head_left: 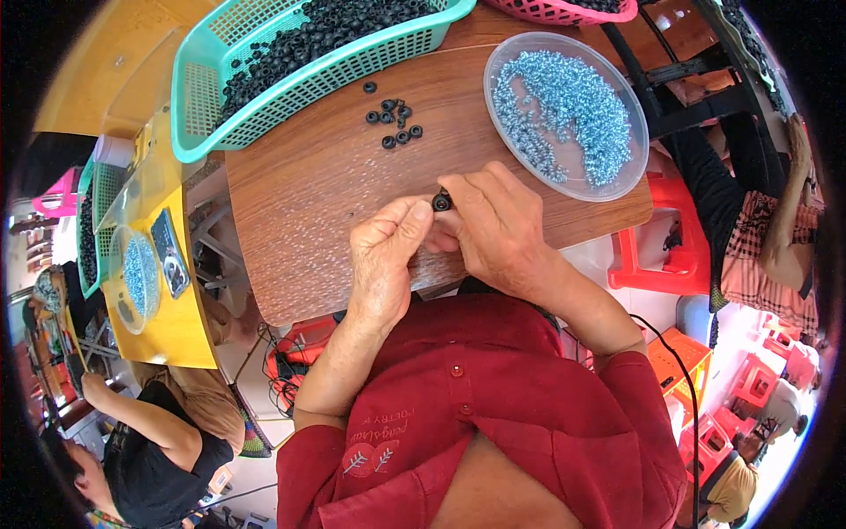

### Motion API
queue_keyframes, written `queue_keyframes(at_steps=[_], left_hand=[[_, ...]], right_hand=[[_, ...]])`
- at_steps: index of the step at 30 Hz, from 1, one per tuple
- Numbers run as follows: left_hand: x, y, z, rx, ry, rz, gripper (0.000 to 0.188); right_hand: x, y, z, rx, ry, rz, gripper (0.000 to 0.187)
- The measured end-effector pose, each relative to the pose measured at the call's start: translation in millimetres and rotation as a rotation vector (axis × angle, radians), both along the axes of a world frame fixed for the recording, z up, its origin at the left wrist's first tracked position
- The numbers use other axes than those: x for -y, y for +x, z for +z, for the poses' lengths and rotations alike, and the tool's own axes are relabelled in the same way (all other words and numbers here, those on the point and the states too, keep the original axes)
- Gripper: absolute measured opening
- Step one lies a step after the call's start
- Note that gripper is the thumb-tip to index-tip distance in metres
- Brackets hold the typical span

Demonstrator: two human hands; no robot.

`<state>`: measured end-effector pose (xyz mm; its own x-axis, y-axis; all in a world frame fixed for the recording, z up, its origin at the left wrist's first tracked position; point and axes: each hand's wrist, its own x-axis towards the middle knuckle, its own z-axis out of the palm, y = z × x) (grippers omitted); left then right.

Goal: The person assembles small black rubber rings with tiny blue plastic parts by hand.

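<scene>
Both hands meet over the near part of the brown wooden table (300,220). A small black round part with a hole in its middle (441,202) is pinched between them. My left hand (388,247) grips it from the left with thumb and forefinger. My right hand (498,225) closes round its other side, the fingers partly hidden. Beyond the hands, several loose black round parts (389,117) lie on the table. At the far right of the table a clear round tray (571,181) holds many small light-blue, shiny pieces (564,97).
A turquoise plastic basket (308,93) full of black parts stands at the far left. Part of a pink basket (564,11) shows at the top. To the right is a red stool (661,251). Other people sit on both sides, one beside a yellow table (176,331).
</scene>
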<state>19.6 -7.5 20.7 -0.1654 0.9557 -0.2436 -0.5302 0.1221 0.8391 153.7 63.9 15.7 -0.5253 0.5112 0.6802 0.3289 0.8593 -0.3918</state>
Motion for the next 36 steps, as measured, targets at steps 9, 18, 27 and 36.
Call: queue_keyframes(at_steps=[9, 18, 27, 36], left_hand=[[3.8, 4.1, 1.9, -0.082, 0.033, 0.027, 0.021], [0.8, 3.9, -1.7, 0.026, 0.018, 0.044, 0.018], [-2.2, -12.3, -18.0, -0.166, 0.030, -0.048, 0.025], [-52.1, -53.7, -22.4, -1.373, 0.187, 0.140, 0.029]], right_hand=[[1.8, -1.6, -5.2, -0.015, 0.073, 0.047, 0.038], [-2.2, -5.3, -12.2, -0.106, 0.060, 0.101, 0.033], [-11.2, 2.3, -13.5, -0.084, 0.005, 0.143, 0.029], [-141.4, 46.4, 72.6, 0.031, 0.389, -0.297, 0.021]])
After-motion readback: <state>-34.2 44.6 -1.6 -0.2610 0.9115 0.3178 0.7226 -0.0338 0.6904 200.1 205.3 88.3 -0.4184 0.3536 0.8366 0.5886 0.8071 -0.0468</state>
